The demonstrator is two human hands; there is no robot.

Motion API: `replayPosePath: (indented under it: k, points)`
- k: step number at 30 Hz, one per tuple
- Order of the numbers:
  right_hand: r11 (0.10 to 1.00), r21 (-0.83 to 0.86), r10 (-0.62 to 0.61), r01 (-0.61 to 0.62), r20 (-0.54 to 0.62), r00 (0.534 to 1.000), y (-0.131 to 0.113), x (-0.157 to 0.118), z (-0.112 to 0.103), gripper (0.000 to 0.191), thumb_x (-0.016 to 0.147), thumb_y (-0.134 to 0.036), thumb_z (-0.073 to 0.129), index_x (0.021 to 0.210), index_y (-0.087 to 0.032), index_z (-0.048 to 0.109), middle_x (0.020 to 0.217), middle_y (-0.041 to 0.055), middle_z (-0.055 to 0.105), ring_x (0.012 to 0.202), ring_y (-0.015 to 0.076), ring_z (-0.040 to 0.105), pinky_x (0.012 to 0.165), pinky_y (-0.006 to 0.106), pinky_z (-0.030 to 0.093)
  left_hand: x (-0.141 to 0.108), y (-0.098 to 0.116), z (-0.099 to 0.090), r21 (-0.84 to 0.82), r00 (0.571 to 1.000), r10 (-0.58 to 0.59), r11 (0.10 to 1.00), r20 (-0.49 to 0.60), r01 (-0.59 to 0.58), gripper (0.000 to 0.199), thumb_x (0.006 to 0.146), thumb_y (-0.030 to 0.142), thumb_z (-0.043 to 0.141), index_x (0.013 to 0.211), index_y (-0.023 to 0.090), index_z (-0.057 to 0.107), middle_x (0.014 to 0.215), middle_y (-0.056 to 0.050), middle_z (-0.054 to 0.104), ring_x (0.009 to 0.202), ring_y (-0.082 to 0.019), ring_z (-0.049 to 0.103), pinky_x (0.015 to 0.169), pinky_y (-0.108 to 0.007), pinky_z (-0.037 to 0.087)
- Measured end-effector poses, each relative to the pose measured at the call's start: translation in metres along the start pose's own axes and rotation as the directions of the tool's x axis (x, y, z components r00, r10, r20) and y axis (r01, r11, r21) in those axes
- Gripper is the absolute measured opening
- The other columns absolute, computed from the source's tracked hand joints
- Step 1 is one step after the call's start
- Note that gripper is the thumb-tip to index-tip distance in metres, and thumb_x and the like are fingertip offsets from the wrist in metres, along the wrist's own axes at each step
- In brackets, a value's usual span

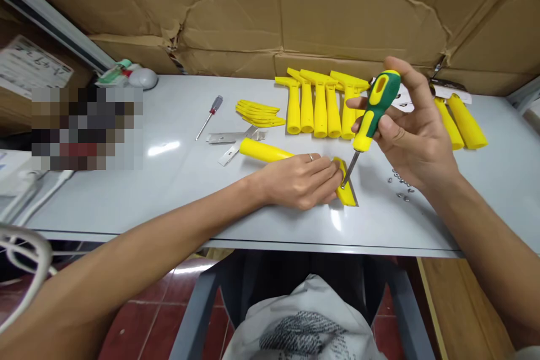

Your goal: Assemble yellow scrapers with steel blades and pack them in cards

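My left hand (306,180) is closed around a yellow scraper (265,149), pressing it down near the table's front edge. Its handle points left, and a thin blade edge shows along the head on the right. In my right hand (422,124) is a green and yellow screwdriver (382,93), held by the fingertips and tilted. The screwdriver's tip meets the scraper's head beside my left fingers; a small screw there is hard to make out. Several small screws or nuts (403,180) lie scattered under my right hand.
Several yellow scrapers (320,104) stand in a row at the back. Flat yellow pieces (259,113), metal blades (228,138) and a small screwdriver (210,117) lie to the left. Two yellow handles (467,121) lie at right. Cardboard (236,17) walls the back; white cables (42,194) cross the left side.
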State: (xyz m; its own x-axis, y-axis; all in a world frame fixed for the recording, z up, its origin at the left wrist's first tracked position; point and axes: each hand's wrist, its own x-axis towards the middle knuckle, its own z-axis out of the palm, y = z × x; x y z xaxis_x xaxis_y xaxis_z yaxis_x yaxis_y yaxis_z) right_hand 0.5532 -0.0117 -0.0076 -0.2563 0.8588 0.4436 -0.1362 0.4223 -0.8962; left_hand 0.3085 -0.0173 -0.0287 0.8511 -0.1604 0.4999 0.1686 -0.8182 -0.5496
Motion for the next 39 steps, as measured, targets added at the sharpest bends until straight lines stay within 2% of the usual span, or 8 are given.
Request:
replayPosePath:
  k: [7, 14, 18, 20, 25, 31, 34, 39]
  points:
    - [0.975, -0.131, -0.194, 0.181, -0.093, 0.977, 0.000, 0.001, 0.005, 0.066, 0.076, -0.048, 0.094, 0.135, -0.050, 0.064, 0.113, -0.0043, 0.076, 0.086, 0.0199, 0.076, 0.076, 0.038, 0.067, 0.002, 0.000, 0.000, 0.005, 1.000, 0.006, 1.000, -0.012, -0.006, 0.029, 0.111, 0.026, 0.054, 0.102, 0.007, 0.074, 0.095, -0.013, 0.080, 0.079, -0.018, 0.073, 0.064, -0.029, 0.058]
    - [0.986, -0.110, -0.126, 0.127, 0.021, 0.992, -0.012, -0.001, 0.003, 0.065, 0.083, -0.045, 0.089, 0.143, -0.046, 0.063, 0.112, -0.0005, 0.076, 0.108, 0.0268, 0.077, 0.082, 0.044, 0.070, 0.000, 0.000, -0.001, 0.025, 0.999, 0.034, 0.999, 0.035, -0.035, 0.030, 0.112, 0.029, 0.054, 0.103, 0.008, 0.074, 0.097, -0.013, 0.080, 0.080, -0.018, 0.073, 0.066, -0.030, 0.059]
    - [0.938, -0.211, -0.293, 0.274, -0.066, 0.954, -0.017, 0.002, -0.002, 0.063, 0.065, -0.040, 0.101, 0.122, -0.044, 0.076, 0.110, -0.0029, 0.076, 0.082, 0.0199, 0.073, 0.065, 0.035, 0.069, -0.002, -0.001, 0.001, 0.032, 0.999, 0.017, 0.999, 0.038, -0.018, 0.028, 0.112, 0.027, 0.053, 0.106, 0.010, 0.074, 0.101, -0.013, 0.080, 0.083, -0.018, 0.073, 0.066, -0.029, 0.060]
    - [0.914, -0.260, -0.348, 0.310, -0.115, 0.930, -0.018, 0.003, -0.002, 0.056, 0.072, -0.044, 0.097, 0.125, -0.044, 0.078, 0.106, -0.0020, 0.074, 0.076, 0.0173, 0.068, 0.063, 0.033, 0.067, -0.002, -0.002, 0.002, 0.019, 1.000, -0.002, 1.000, 0.021, 0.002, 0.028, 0.112, 0.027, 0.053, 0.103, 0.010, 0.074, 0.100, -0.013, 0.080, 0.081, -0.018, 0.073, 0.065, -0.029, 0.059]
    - [0.974, -0.104, -0.204, 0.202, -0.014, 0.979, -0.018, -0.002, 0.006, 0.059, 0.091, -0.036, 0.079, 0.148, -0.044, 0.065, 0.107, 0.0013, 0.073, 0.109, 0.0265, 0.074, 0.079, 0.043, 0.071, -0.003, -0.003, 0.003, 0.017, 1.000, -0.003, 1.000, 0.020, 0.002, 0.028, 0.112, 0.026, 0.054, 0.104, 0.007, 0.074, 0.096, -0.013, 0.080, 0.079, -0.018, 0.073, 0.065, -0.029, 0.060]
    - [0.918, -0.256, -0.341, 0.304, -0.111, 0.934, -0.015, 0.000, 0.004, 0.064, 0.069, -0.046, 0.098, 0.129, -0.047, 0.076, 0.118, -0.0010, 0.074, 0.073, 0.0178, 0.067, 0.062, 0.036, 0.065, -0.001, -0.002, 0.004, 0.012, 1.000, 0.000, 1.000, -0.008, 0.000, 0.026, 0.109, 0.023, 0.057, 0.100, 0.007, 0.074, 0.094, -0.013, 0.080, 0.077, -0.018, 0.072, 0.064, -0.030, 0.059]
    - [0.926, -0.247, -0.315, 0.284, -0.094, 0.944, -0.014, 0.001, 0.003, 0.058, 0.086, -0.060, 0.081, 0.142, -0.049, 0.069, 0.128, 0.0008, 0.072, 0.081, 0.0205, 0.069, 0.068, 0.040, 0.067, -0.001, -0.002, 0.004, 0.000, 1.000, -0.007, 1.000, -0.013, 0.007, 0.026, 0.109, 0.023, 0.056, 0.099, 0.008, 0.074, 0.093, -0.013, 0.079, 0.077, -0.018, 0.072, 0.064, -0.029, 0.058]
    - [0.956, -0.116, -0.274, 0.268, -0.040, 0.961, -0.019, -0.004, 0.011, 0.060, 0.086, -0.025, 0.084, 0.143, -0.040, 0.069, 0.107, 0.0027, 0.076, 0.117, 0.0319, 0.077, 0.086, 0.049, 0.072, -0.002, -0.002, 0.006, 0.016, 1.000, -0.018, 1.000, 0.025, 0.017, 0.028, 0.111, 0.027, 0.053, 0.099, 0.011, 0.072, 0.095, -0.011, 0.079, 0.077, -0.017, 0.070, 0.064, -0.029, 0.057]
